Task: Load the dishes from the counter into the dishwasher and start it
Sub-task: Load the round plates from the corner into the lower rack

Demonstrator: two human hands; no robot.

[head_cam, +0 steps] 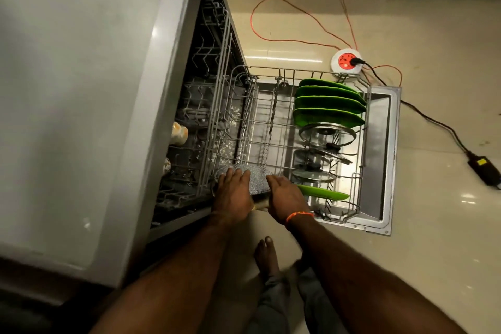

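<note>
The dishwasher (151, 122) stands open with its lower rack (271, 127) pulled out over the door (385, 149). A grey speckled pan (257, 176) sits upside down at the rack's near left corner. My left hand (233, 192) lies flat on its base, fingers straight. My right hand (284, 195) rests against the pan's right edge, fingers straight too. Several green plates (328, 106) stand at the rack's far right, with glass lids (325, 133) in front of them and one more green plate (322, 194) nearest me.
The upper rack (200, 116) inside holds cups (179, 134). An orange cord (284, 30) runs across the tiled floor to a round socket box (347, 61); a black cable leads to an adapter (485, 171). My bare foot (267, 255) is by the door's near edge.
</note>
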